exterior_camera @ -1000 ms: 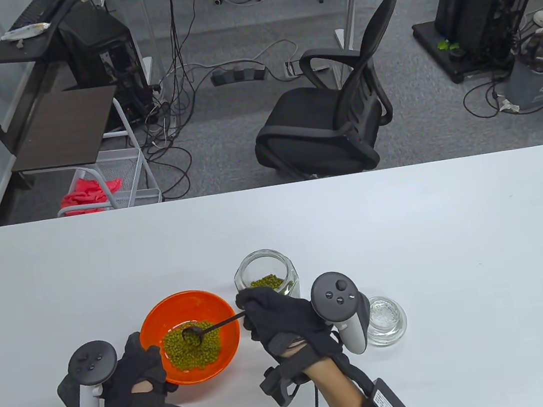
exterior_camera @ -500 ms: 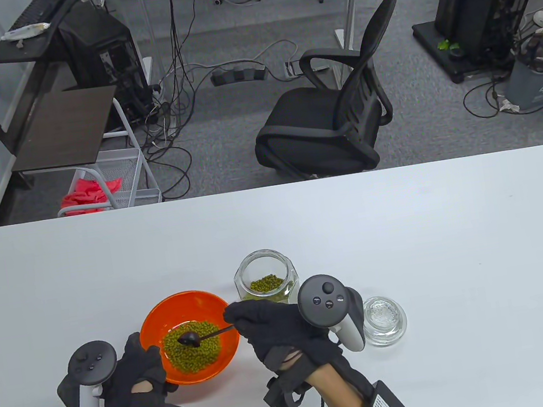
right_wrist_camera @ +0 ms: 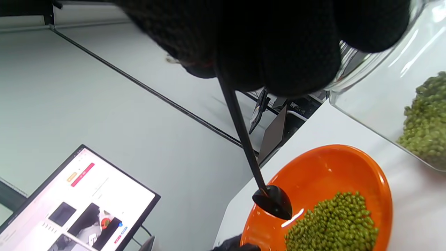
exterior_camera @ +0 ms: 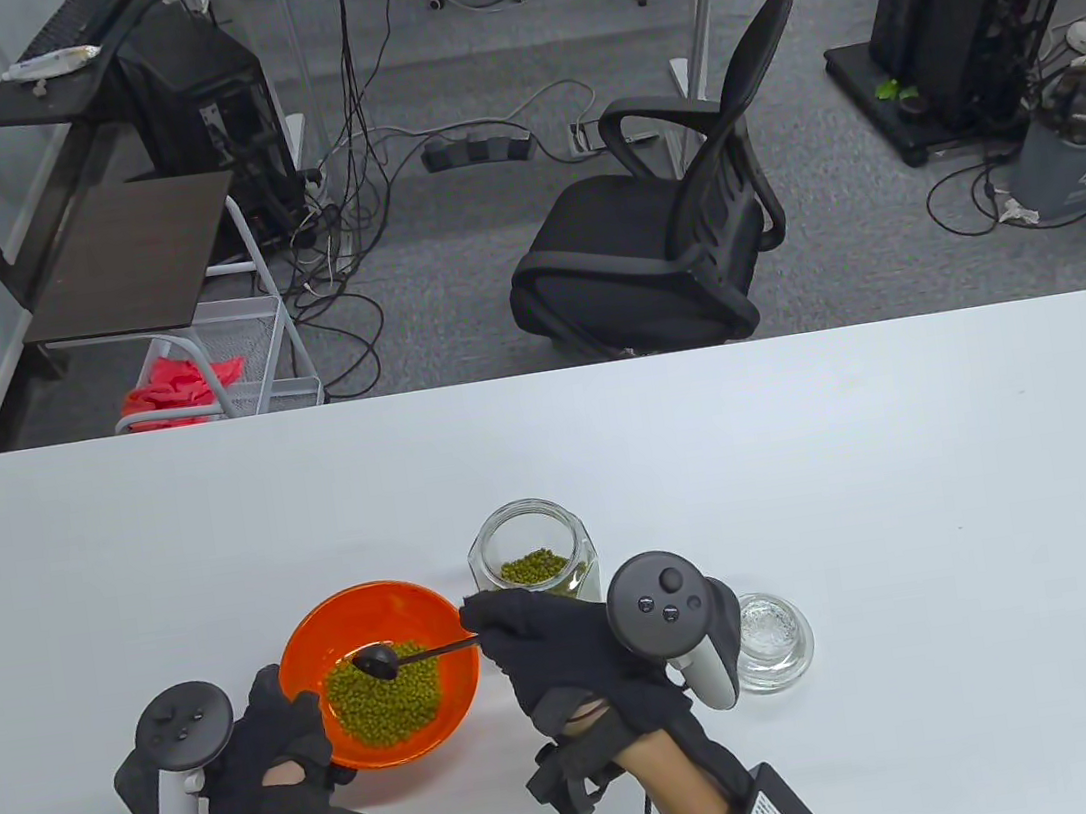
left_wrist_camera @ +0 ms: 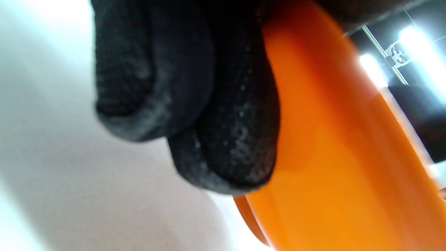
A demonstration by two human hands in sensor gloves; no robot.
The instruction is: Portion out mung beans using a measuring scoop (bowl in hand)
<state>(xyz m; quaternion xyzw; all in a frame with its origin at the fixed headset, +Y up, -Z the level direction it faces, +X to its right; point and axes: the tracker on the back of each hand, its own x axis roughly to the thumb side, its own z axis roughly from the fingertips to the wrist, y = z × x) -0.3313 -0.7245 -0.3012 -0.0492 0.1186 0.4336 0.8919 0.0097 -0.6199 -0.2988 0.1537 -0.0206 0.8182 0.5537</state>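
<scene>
Orange bowl [exterior_camera: 300, 653]: it sits at 7 o'clock on your table, tilted, with mung beans [exterior_camera: 384, 692] heaped in its near half.
Hidden: your left hand [exterior_camera: 269, 758] covers the bowl's near-left rim; in the left wrist view the fingers [left_wrist_camera: 223, 132] lie pressed together against the bowl's outer wall [left_wrist_camera: 331, 157], blurred, and that view shows no beans.
Left hand: you hold the bowl at its 8 o'clock edge, fingers close together under the wall.
Right hand [exterior_camera: 567, 646]: you pinch the handle end of the black measuring scoop [exterior_camera: 416, 655]; the glove hides the grip itself in both the table view and the right wrist view.
Scoop contents: you cannot tell whether the scoop's cup [right_wrist_camera: 273, 202] holds beans; the right wrist view shows only its dark underside.
Scoop axis: in the table view its long axis runs from 3 to 9 o'clock, handle at your right hand, cup pointing to 9 o'clock, over the bowl's far half above the beans.
Glass jar [exterior_camera: 534, 555]: open, part filled with beans, just beyond your right hand at 12 o'clock from it; its near wall is cut off by the glove.
Glass lid [exterior_camera: 775, 637]: at 3 o'clock from your right hand, half hidden by the tracker [exterior_camera: 668, 612].
Surface: white table [exterior_camera: 919, 495], matte.
Room: grey carpet, black office chair [exterior_camera: 669, 228] at 12 o'clock, cables, a monitor [right_wrist_camera: 76, 202] in the right wrist view.
</scene>
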